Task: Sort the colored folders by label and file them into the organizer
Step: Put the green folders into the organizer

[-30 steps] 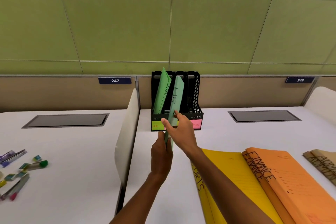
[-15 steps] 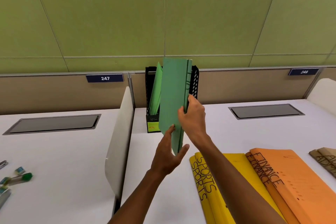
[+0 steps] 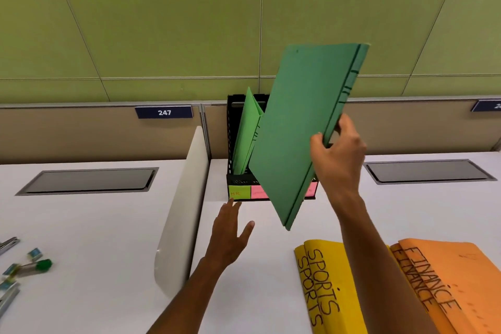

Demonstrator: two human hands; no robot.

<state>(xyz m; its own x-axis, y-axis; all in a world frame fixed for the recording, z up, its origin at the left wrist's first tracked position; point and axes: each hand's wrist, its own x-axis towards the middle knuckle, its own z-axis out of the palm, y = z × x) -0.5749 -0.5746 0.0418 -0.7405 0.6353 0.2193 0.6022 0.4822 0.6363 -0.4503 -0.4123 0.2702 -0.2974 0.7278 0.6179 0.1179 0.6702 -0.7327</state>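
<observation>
My right hand [image 3: 337, 154] grips a dark green folder [image 3: 301, 127] by its spine edge and holds it tilted in the air, in front of the black mesh organizer [image 3: 232, 127]. A lighter green folder [image 3: 245, 135] stands in the organizer's left slot, above a green sticky label reading HR [image 3: 239, 192]; pink labels [image 3: 259, 192] sit beside it. My left hand [image 3: 230, 236] hovers open below, touching nothing. Yellow SPORTS folders [image 3: 322, 287] and orange FINANCE folders [image 3: 439, 285] lie flat at the lower right.
A white curved divider [image 3: 181, 211] separates two white desks. Grey cable hatches [image 3: 89, 180] [image 3: 428, 171] are set into each desk. Pens and small clips [image 3: 24, 268] lie on the left desk. A green panel wall rises behind.
My right hand lifted the dark green folder up and to the right, away from the organizer. My left hand let go of it and now hangs open beneath.
</observation>
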